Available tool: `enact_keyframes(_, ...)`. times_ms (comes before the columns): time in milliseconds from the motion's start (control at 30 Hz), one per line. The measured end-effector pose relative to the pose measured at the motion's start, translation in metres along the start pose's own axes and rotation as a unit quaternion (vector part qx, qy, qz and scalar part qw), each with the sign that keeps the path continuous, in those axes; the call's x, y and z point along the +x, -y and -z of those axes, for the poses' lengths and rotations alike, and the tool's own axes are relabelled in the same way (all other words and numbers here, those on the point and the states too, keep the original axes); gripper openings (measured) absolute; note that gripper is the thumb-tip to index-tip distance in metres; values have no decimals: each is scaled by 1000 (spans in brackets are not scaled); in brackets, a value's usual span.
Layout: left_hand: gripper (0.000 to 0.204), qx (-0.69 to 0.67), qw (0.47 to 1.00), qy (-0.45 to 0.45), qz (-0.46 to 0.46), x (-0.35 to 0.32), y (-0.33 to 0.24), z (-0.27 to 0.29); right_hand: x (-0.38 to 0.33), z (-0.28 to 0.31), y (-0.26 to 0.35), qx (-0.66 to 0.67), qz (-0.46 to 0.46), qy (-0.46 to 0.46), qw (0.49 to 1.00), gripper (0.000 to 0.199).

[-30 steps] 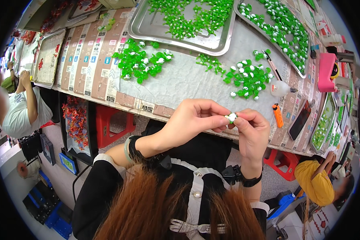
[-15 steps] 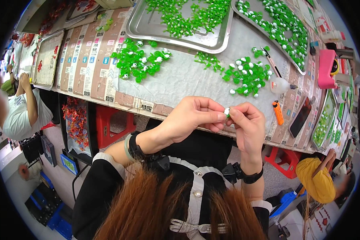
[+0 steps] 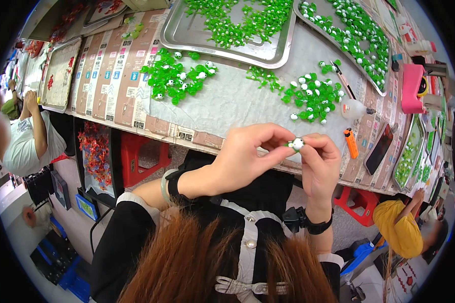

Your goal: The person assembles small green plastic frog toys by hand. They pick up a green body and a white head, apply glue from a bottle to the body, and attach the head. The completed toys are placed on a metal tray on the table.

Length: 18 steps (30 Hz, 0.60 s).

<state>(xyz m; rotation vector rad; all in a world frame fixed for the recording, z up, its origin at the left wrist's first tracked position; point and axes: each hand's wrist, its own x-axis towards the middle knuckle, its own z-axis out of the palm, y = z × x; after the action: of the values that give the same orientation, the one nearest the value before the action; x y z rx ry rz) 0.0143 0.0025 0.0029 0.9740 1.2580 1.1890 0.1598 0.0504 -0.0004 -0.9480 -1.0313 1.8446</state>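
Just beyond the table's near edge, a small green figure with a white, dark-spotted round head point(image 3: 298, 144) is held up between both hands. My left hand point(image 3: 245, 156) reaches it from the left, thumb and forefinger pinched at its green side. On the other side, the thumb and forefinger of my right hand point(image 3: 319, 164) close against the white head. Behind the hands lies a loose heap of similar green-and-white pieces point(image 3: 313, 98). A second heap point(image 3: 176, 76) sits farther left, with a few plain green pieces point(image 3: 264, 77) between the two.
Metal trays hold plain green pieces point(image 3: 227, 25) and white-headed ones point(image 3: 359, 35). To the right are an orange lighter point(image 3: 351, 144), a phone point(image 3: 379, 151), a pen point(image 3: 345, 81), a clear squeeze bottle point(image 3: 354, 109) and a pink tape dispenser point(image 3: 413, 88). Other people sit at both sides.
The figure has turned so its white head shows more, and has shifted slightly right. Both hands moved a little rightward with it, and the left fingers have opened into a rounder pinch.
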Motion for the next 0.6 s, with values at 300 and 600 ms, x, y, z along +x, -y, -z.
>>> enact_keyframes(300,18,150,966,-49,-205,-4,-2,-1,-9,-2,1,-10,61,9,998,12)
enact_keyframes(600,20,146,943,-43,-298,-3,-1,-2,-14,0,1,-13,109,52,993,12)
